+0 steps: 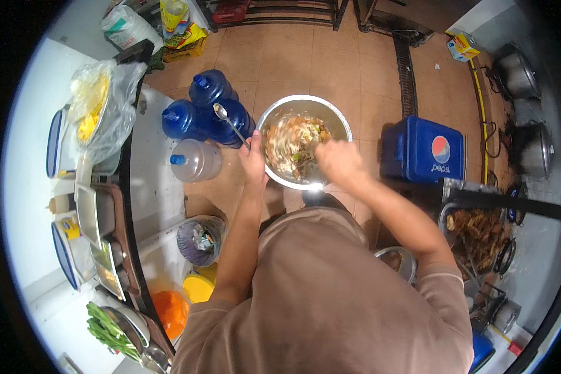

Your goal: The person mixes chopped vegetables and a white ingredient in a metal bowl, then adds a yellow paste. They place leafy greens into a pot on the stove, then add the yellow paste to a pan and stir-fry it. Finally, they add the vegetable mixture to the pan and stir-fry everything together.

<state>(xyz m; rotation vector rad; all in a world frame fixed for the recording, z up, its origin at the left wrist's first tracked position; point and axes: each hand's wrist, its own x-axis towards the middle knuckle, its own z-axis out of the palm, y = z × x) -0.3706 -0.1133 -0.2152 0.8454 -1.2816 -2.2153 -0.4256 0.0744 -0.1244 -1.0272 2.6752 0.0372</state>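
Observation:
A round stainless steel mixing bowl is held over the tiled floor in front of me. Inside lies a creamy food mixture with brown, orange and green pieces, partly smeared by motion. My left hand grips the bowl's left rim and also holds a metal spoon, its soiled end pointing away to the upper left. Over the bowl's right side, my right hand is a blurred fist. It seems closed around a utensil whose end sits in the mixture; blur and the fingers hide what kind.
Several water jugs stand left of the bowl, near a lined waste bin. A counter with metal food pans runs along the left. To the right are a blue Pepsi cooler, a tray of browned food and large pots.

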